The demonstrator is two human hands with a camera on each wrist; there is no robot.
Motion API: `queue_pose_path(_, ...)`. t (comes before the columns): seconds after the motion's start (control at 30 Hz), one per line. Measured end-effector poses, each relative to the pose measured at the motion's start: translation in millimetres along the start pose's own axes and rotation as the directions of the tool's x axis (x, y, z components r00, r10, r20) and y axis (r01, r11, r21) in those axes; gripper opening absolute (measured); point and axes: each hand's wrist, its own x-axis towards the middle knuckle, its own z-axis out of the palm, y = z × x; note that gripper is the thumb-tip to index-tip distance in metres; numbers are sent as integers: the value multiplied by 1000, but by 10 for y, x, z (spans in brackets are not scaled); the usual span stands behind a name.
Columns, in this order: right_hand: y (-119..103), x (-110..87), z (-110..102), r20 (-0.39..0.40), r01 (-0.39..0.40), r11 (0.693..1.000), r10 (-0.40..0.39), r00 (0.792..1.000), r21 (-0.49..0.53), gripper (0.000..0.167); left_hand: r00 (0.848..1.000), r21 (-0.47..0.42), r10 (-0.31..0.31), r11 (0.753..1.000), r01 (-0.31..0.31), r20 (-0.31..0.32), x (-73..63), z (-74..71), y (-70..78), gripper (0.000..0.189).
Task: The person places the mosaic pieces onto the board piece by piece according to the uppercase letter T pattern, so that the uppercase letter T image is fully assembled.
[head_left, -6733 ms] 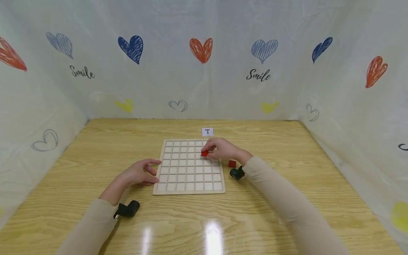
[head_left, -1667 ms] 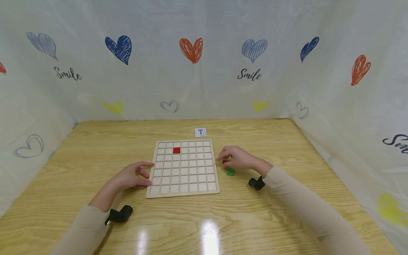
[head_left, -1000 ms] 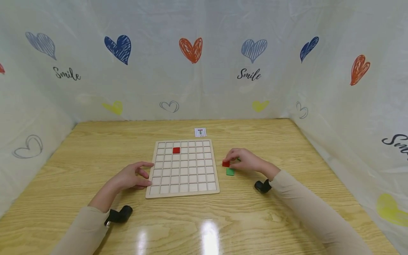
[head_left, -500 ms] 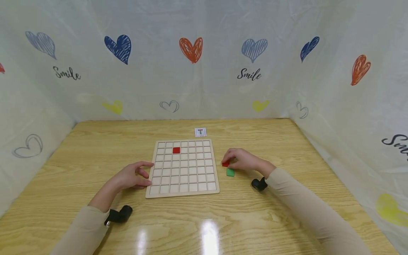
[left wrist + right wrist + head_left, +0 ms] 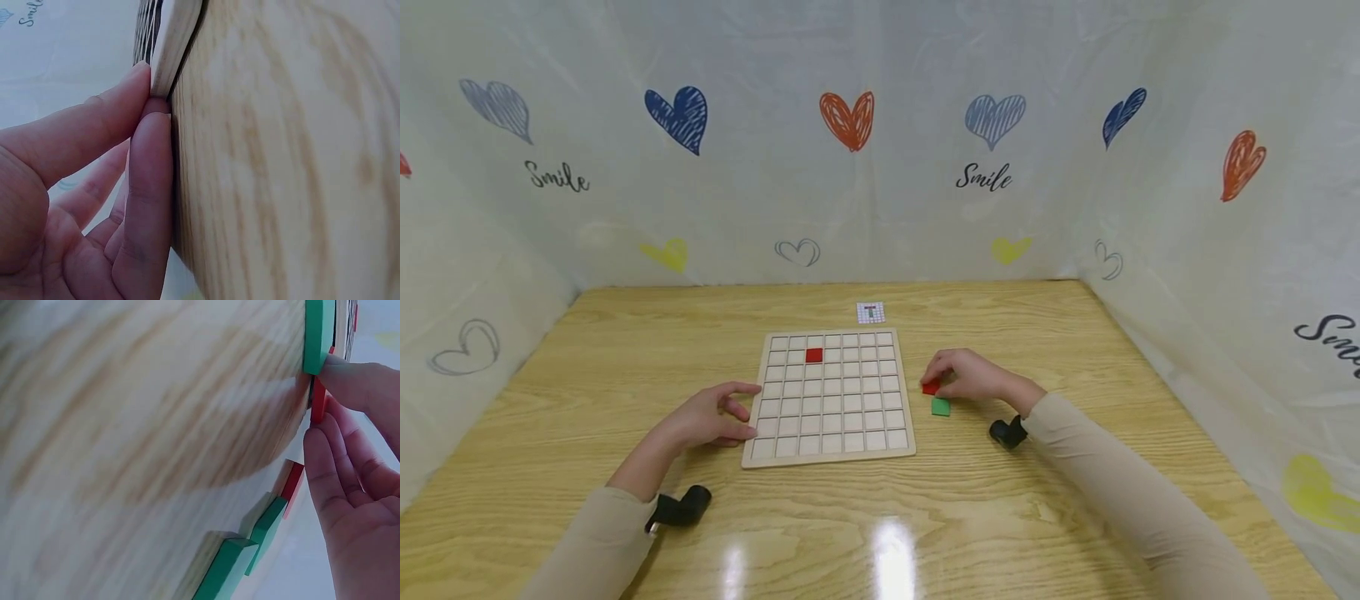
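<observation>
On the left side of the pale wooden grid board [image 5: 829, 457], my left hand [image 5: 703, 417] touches the rim with thumb and fingertips. The left wrist view has its thumb [image 5: 119, 94] at the rim's top and another finger against the side. A red square tile [image 5: 814, 356] lies in a cell of the second row from the back. Right of the board, my right hand [image 5: 973, 377] pinches another red tile [image 5: 319, 400] between thumb and fingers, low at the tabletop. A green tile [image 5: 941, 407] lies just in front of it.
Behind the board lies a small printed card [image 5: 870, 312] with a coloured T on a grid. Beyond the right hand, in its wrist view, are a red tile [image 5: 292, 480] and two green tiles, one nearer [image 5: 225, 569]. A white curtain [image 5: 887, 208] with hearts surrounds the table.
The red tile held over the board 6.7 seconds ago now lies in a cell. My right hand has moved right, off the board, and grips another red tile. My left hand stays at the rim.
</observation>
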Motion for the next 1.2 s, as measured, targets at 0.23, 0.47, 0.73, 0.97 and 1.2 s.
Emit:
queue_pose_path(0.23, 14, 31, 24, -18, -8, 997, 10, 1000, 75, 26, 1000, 2, 3, 1000, -3, 2, -7, -2, -37, 71)
queue_pose_path(0.47, -6, 77, 29, -46, -24, 996, 28, 999, 86, 27, 1000, 4, -4, 1000, 4, -4, 0, 6, -74, 71)
queue_pose_path(0.73, -68, 171, 14, -55, -16, 999, 18, 998, 36, 24, 999, -46, 38, 998, -37, 9, -33, 15, -80, 70)
queue_pose_path(0.97, -112, 265, 22, -58, 10, 999, -7, 998, 53, 24, 999, -36, 33, 999, -32, 5, -28, 12, -69, 69)
queue_pose_path(1.2, -161, 348, 23, -64, 16, 999, -14, 998, 38, 24, 999, -36, 40, 999, -40, 13, -27, 9, -36, 69)
